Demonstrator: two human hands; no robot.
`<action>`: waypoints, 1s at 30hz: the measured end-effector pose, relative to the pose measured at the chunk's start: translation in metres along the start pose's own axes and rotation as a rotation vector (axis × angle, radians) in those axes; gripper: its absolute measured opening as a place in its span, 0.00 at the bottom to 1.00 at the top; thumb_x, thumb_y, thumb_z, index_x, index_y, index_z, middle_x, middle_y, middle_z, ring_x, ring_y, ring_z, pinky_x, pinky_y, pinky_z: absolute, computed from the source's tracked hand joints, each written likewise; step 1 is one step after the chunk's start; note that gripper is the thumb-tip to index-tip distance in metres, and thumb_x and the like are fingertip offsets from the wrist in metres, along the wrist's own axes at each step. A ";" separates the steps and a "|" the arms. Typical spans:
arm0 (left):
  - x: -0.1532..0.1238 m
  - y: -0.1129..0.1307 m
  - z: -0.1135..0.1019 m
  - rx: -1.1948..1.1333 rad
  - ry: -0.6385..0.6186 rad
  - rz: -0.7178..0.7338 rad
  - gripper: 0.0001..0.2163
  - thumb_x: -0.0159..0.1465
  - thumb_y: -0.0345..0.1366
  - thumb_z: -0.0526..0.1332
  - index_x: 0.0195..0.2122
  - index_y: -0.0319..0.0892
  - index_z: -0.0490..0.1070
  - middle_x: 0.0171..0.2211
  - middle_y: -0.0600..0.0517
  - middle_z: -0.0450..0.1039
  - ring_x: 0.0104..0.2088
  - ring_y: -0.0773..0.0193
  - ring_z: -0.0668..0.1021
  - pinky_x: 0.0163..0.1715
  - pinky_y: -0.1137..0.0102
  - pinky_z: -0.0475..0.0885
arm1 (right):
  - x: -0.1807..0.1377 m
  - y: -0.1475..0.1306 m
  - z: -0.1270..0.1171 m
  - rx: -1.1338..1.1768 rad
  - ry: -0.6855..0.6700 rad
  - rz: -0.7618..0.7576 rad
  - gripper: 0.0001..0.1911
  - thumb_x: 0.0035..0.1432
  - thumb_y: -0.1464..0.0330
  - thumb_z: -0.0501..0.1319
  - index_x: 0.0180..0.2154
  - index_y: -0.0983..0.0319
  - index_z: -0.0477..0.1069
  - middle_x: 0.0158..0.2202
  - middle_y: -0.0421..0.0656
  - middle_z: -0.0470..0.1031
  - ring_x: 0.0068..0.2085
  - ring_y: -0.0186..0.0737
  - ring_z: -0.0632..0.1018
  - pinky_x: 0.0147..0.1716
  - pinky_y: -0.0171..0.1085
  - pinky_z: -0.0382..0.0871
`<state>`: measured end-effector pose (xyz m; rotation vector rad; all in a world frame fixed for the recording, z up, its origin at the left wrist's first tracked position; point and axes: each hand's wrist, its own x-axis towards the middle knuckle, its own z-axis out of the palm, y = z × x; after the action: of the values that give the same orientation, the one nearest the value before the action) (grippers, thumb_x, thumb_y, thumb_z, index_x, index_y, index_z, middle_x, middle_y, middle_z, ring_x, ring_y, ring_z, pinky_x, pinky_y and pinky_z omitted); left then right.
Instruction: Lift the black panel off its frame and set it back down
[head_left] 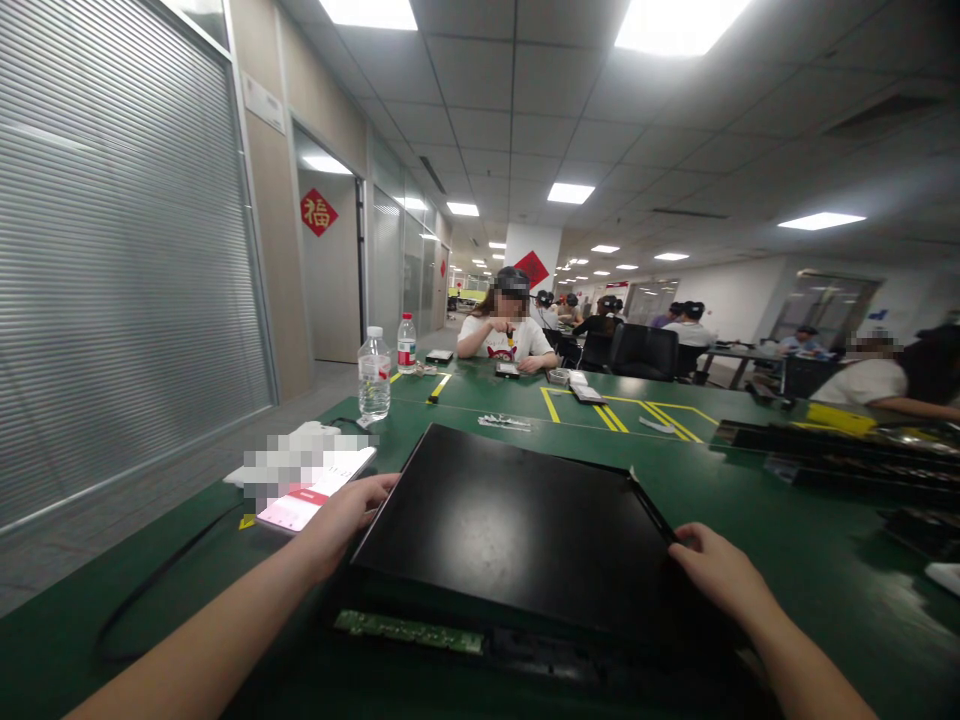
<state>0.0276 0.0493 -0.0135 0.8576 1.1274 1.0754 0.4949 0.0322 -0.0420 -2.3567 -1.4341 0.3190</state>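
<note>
A large black rectangular panel (510, 530) with a glossy top lies in front of me on the green table, its surface reflecting a ceiling light. My left hand (360, 510) holds its left edge, the fingertips partly hidden behind that side. At the right edge, my right hand (712, 565) grips the rim between thumb and fingers. Below the panel's near edge shows a narrow green circuit board (409, 632), set in a dark part whose outline is hard to make out. A thin strip along the panel's right side stands slightly raised.
Left of the panel lies a lit phone (315, 490) with a dark cable (150, 570). Two bottles, one clear (374, 375), one red-labelled (406, 343), stand beyond. Dark metal parts (825, 455) crowd the right. Small screws or bits (505, 422) lie behind; a person (506, 335) sits opposite.
</note>
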 end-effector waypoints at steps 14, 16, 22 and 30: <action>-0.008 0.001 -0.002 0.284 -0.148 0.109 0.22 0.52 0.44 0.63 0.47 0.41 0.71 0.40 0.47 0.79 0.40 0.54 0.79 0.42 0.64 0.71 | -0.004 -0.005 -0.003 -0.028 0.008 -0.027 0.19 0.46 0.60 0.52 0.39 0.61 0.68 0.39 0.49 0.75 0.42 0.47 0.75 0.39 0.41 0.66; -0.008 0.001 -0.002 0.365 -0.112 0.142 0.24 0.51 0.47 0.62 0.47 0.41 0.71 0.41 0.47 0.78 0.41 0.53 0.78 0.42 0.65 0.71 | -0.003 -0.004 -0.002 -0.023 0.011 -0.028 0.19 0.46 0.60 0.52 0.39 0.61 0.68 0.39 0.49 0.75 0.41 0.48 0.75 0.39 0.42 0.67; -0.005 0.000 -0.003 0.526 0.051 0.262 0.26 0.51 0.50 0.61 0.48 0.41 0.71 0.50 0.47 0.72 0.49 0.52 0.74 0.45 0.66 0.69 | -0.001 -0.001 0.000 -0.025 0.009 -0.016 0.20 0.46 0.59 0.53 0.40 0.61 0.68 0.39 0.48 0.75 0.40 0.47 0.75 0.38 0.42 0.66; -0.011 0.005 0.004 0.385 0.029 0.299 0.23 0.50 0.47 0.63 0.45 0.41 0.72 0.58 0.47 0.61 0.52 0.51 0.70 0.48 0.64 0.66 | -0.007 -0.007 -0.006 0.020 0.008 0.001 0.23 0.48 0.59 0.52 0.46 0.61 0.66 0.35 0.46 0.75 0.37 0.46 0.76 0.37 0.41 0.67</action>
<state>0.0295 0.0399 -0.0047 1.3510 1.2803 1.1319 0.4888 0.0279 -0.0336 -2.3405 -1.4194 0.3220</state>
